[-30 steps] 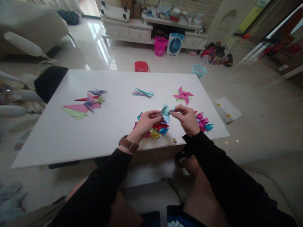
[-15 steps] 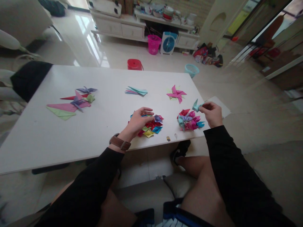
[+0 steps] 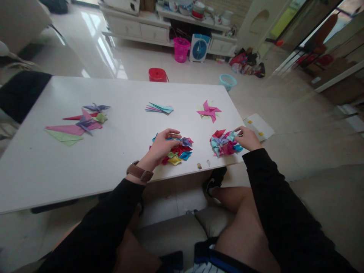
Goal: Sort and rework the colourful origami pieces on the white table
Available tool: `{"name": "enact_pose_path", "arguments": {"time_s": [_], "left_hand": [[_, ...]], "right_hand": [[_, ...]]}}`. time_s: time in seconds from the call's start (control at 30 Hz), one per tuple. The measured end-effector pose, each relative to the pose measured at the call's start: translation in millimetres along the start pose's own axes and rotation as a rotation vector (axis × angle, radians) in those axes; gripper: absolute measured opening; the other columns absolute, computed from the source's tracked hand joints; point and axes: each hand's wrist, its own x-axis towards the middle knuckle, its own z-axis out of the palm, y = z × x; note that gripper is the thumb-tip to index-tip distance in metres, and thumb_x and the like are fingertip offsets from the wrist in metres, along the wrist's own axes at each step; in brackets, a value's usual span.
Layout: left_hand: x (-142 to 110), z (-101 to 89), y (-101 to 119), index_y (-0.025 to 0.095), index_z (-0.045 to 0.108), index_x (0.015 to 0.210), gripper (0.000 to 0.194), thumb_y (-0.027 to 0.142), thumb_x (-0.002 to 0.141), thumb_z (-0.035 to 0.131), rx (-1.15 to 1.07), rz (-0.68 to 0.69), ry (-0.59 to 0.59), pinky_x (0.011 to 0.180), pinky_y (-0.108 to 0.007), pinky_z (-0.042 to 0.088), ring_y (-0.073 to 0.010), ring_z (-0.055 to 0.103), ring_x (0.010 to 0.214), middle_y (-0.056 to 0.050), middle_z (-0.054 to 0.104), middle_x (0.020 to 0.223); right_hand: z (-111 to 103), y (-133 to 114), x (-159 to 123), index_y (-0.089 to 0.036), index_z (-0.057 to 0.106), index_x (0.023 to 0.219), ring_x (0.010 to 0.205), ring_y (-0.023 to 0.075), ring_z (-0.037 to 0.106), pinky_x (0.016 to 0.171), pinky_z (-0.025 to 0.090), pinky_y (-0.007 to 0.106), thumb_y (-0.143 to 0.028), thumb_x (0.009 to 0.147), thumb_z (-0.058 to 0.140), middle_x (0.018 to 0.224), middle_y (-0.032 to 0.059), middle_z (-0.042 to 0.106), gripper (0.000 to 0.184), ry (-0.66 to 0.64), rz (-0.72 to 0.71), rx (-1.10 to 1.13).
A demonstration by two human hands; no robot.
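1. From far off, I watch the right hand (image 3: 248, 139) at the right of the frame. Its thumb and finger are close together at a pale blue-green folded paper piece (image 3: 232, 135). I can't tell if they grip it. That piece is at the top right of a mixed heap of pink, red, purple and blue-green folded papers (image 3: 224, 146). If the fingers pull back while a fold is caught, papers could come along and tip over.

2. The heap sits near the right end of the white flat table (image 3: 99, 163). A bump from the wrist could send a piece over the edge (paper is so light!).

3. The left hand (image 3: 160, 148) is at the middle of the frame, by a bright pile of small folded papers (image 3: 180, 149). Its fingers are loosely open and I see nothing in them. I can't tell if they touch the pile. If that hand drops or slides, it could squash the points or mix up the pile.
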Motion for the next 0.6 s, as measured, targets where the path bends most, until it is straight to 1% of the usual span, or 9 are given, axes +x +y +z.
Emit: {"name": "enact_pose_path", "arguments": {"time_s": [0.07,0.17,0.3,0.4,0.47,0.53,0.6], "left_hand": [[-0.4,0.7,0.8,0.015,0.07,0.1,0.036,0.006,0.066,0.077,-0.001,-0.005,0.004,0.081,-0.035,0.057,-0.0185,0.07,0.089,-0.008,0.076,0.1],[-1.1,1.0,1.3,0.015,0.07,0.1,0.036,0.004,0.067,0.076,0.005,-0.004,0.013,0.08,-0.034,0.057,-0.0187,0.07,0.089,-0.009,0.076,0.1],[-1.2,-0.2,1.0,0.015,0.07,0.1,0.035,0.004,0.067,0.075,0.014,-0.001,0.018,0.08,-0.035,0.058,-0.0187,0.071,0.086,-0.009,0.076,0.099],[-1.2,-1.4,1.7,0.014,0.07,0.099,0.033,0.004,0.068,0.074,-0.002,0.007,0.015,0.08,-0.035,0.058,-0.0181,0.071,0.084,-0.008,0.076,0.096],[-1.3,-2.5,2.9,0.014,0.069,0.098,0.032,0.002,0.068,0.073,-0.028,0.007,0.009,0.08,-0.033,0.058,-0.0173,0.071,0.083,-0.008,0.076,0.095],[-1.4,-4.0,4.6,0.014,0.069,0.098,0.031,0.001,0.07,0.071,-0.051,0.0,0.006,0.078,-0.032,0.057,-0.0161,0.071,0.081,-0.007,0.075,0.094],[-1.8,-6.2,6.7,0.014,0.068,0.098,0.028,0.002,0.072,0.069,-0.058,-0.009,0.009,0.077,-0.031,0.057,-0.0148,0.07,0.077,-0.007,0.075,0.094]], "right_hand": [[2.1,4.9,0.8,-0.019,0.07,0.103,0.08,0.0221,0.066,0.073,0.046,0.03,-0.014,0.069,0.064,0.084,0.0058,0.072,0.034,-0.027,0.018,-0.061],[6.5,6.0,2.3,-0.021,0.07,0.106,0.085,0.0234,0.067,0.073,0.044,0.031,-0.015,0.072,0.064,0.09,0.0064,0.075,0.035,-0.036,0.059,-0.133],[10.5,0.7,4.3,-0.022,0.069,0.111,0.09,0.0251,0.066,0.074,0.044,0.032,-0.023,0.076,0.066,0.099,0.0071,0.076,0.035,-0.041,0.11,-0.168],[9.4,-5.9,5.1,-0.021,0.069,0.109,0.095,0.027,0.066,0.078,0.046,0.035,-0.032,0.079,0.066,0.108,0.0105,0.074,0.032,0.051,0.073,-0.159],[6.5,-12.5,5.8,-0.02,0.069,0.105,0.096,0.0275,0.066,0.081,0.048,0.037,-0.032,0.079,0.064,0.109,0.0116,0.073,0.028,0.14,0.043,-0.122],[2.6,-22.2,6.6,-0.02,0.069,0.101,0.091,0.0266,0.065,0.083,0.049,0.038,-0.03,0.079,0.062,0.106,0.0115,0.073,0.025,0.227,0.023,-0.054],[-0.3,-35.8,6.1,-0.02,0.068,0.098,0.082,0.024,0.064,0.081,0.049,0.039,-0.028,0.08,0.06,0.102,0.0109,0.074,0.021,0.3,-0.002,0.043]]}}
